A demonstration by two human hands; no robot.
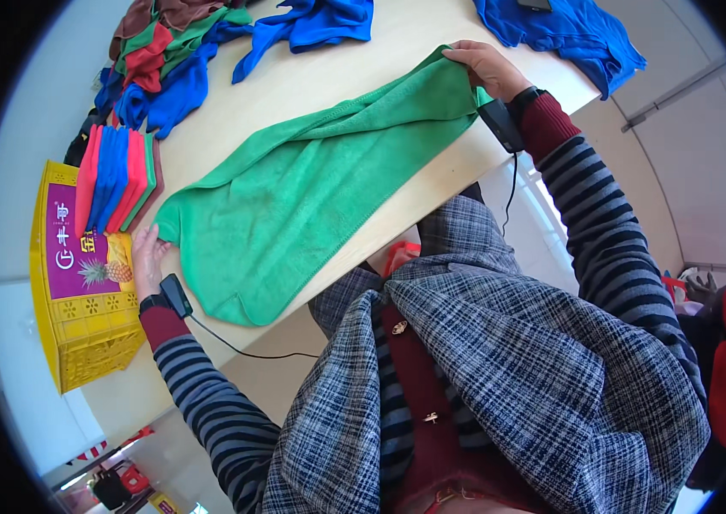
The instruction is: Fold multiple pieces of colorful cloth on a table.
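A large green towel (294, 197) lies spread slantwise over the table, its far edge folded over and wrinkled. My right hand (490, 70) pinches its far right corner between thumb and fingers. At the other end, my left hand (150, 257) grips the left corner, with the fingertips partly behind the fabric. The cloth stretches between both hands, and its near edge lies along the table's front. Each wrist wears a small black device with a cable.
Left of the towel, folded red, blue, green and brown cloths (115, 180) stand in a row by a yellow and purple box (80, 283). A loose multicoloured cloth heap (166, 64) lies beyond. Blue cloths (324, 26) lie at the back, with another blue pile (551, 38) far right.
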